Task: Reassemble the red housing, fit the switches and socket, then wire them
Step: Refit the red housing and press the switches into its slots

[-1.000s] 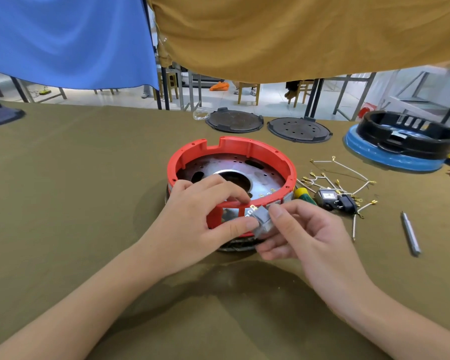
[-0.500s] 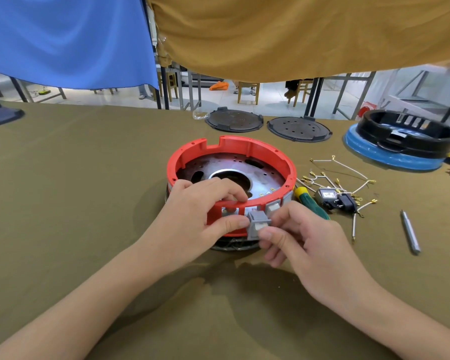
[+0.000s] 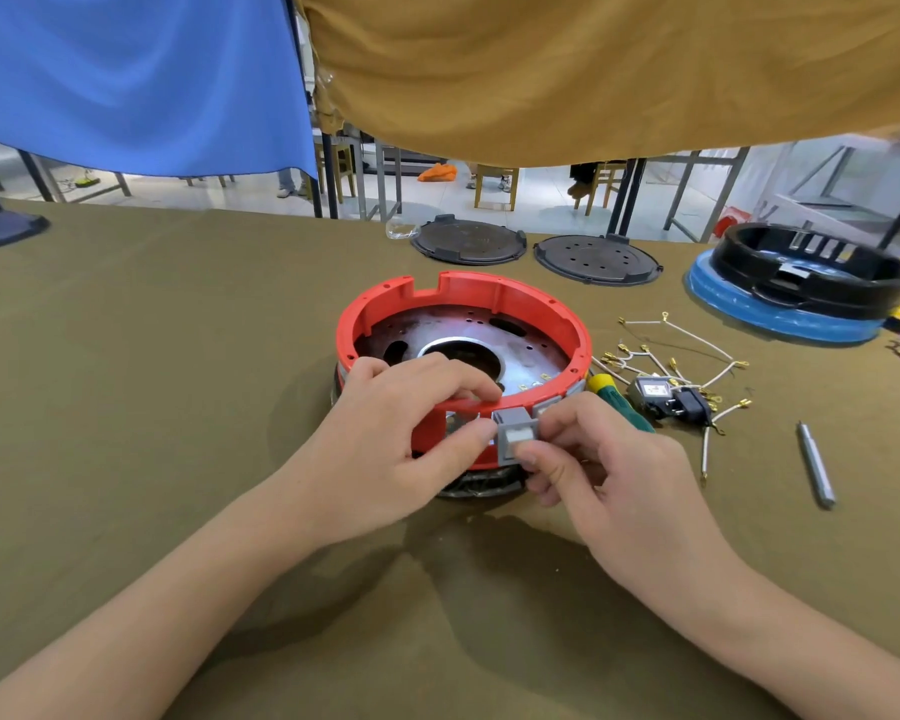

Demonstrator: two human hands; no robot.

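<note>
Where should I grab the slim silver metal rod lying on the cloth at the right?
Pinch the slim silver metal rod at mid-shaft from above, fingers across its width. It lies flat on the olive cloth, apart from the wires, so both long sides look free.

centre: red housing [image 3: 463, 304] and both our hands block the middle | right of centre: screwdriver [image 3: 619, 402], wires [image 3: 671, 350], metal rod [image 3: 815, 465] crowd the cloth | upper right: two black discs [image 3: 468, 241], black ring [image 3: 811, 267] | left half, bottom: bare tablecloth [image 3: 152, 356], we pass freely
</note>
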